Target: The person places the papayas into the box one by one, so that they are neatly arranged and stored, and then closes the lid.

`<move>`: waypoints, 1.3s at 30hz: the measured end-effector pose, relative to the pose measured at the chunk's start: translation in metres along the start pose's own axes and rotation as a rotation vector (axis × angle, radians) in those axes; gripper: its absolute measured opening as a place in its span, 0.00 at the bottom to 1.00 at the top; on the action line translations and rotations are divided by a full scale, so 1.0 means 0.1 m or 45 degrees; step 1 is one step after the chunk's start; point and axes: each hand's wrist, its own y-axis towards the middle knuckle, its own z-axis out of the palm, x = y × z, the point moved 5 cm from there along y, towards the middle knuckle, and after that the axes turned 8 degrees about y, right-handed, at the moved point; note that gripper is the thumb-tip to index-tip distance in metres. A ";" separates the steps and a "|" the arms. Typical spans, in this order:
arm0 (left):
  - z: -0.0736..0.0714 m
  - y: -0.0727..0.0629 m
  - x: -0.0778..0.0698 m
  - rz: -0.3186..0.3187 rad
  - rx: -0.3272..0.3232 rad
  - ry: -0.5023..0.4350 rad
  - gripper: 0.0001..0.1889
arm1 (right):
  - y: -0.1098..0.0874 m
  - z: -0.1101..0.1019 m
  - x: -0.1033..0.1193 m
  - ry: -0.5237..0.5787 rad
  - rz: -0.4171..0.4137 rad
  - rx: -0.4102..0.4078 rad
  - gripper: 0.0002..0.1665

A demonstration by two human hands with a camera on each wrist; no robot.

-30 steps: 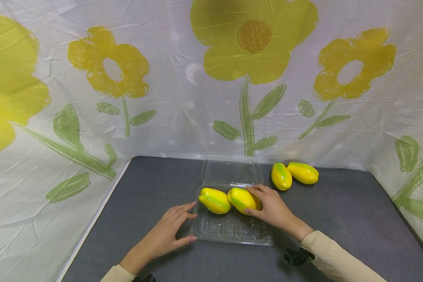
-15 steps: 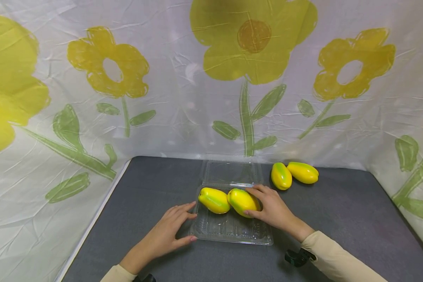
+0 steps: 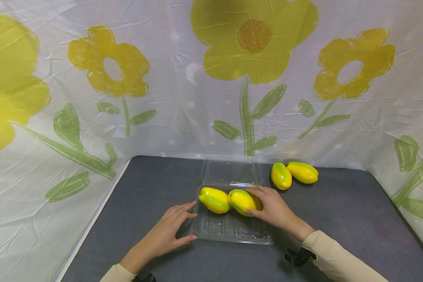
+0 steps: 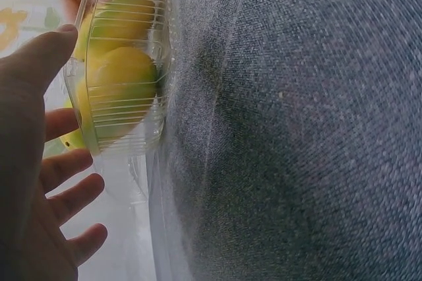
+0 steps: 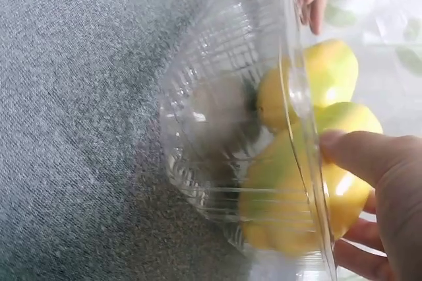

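Note:
Two yellow-and-green fruits that look like papayas lie side by side in the back half of a clear plastic clamshell box (image 3: 229,238). My right hand (image 3: 275,207) holds the right papaya (image 3: 241,200) with thumb in front and fingers behind; the right wrist view shows the thumb pressed on this papaya (image 5: 283,195). The left papaya (image 3: 214,200) touches it, free of both hands. At the box's left side is my left hand (image 3: 165,231), fingers spread and thumb apart. In the left wrist view its thumb and fingertips are at the rim (image 4: 74,90).
Behind the base, the box's clear lid (image 3: 232,172) lies folded back. Two more papayas, one upright-looking (image 3: 281,176) and one lying sideways (image 3: 303,172), rest at the back right of the dark grey table (image 3: 155,184). A flower-printed cloth (image 3: 176,129) hangs behind the table.
The papaya under my right hand shifts slightly toward the front, then settles a touch back. My left hand stays in place at the box.

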 end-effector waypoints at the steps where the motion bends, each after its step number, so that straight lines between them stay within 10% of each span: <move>1: 0.00 0.00 0.00 -0.001 0.001 -0.001 0.31 | 0.00 0.00 0.00 -0.001 0.001 -0.003 0.39; 39: 0.02 -0.01 0.00 -0.009 0.002 0.014 0.31 | -0.04 -0.15 -0.03 0.031 -0.003 -0.052 0.40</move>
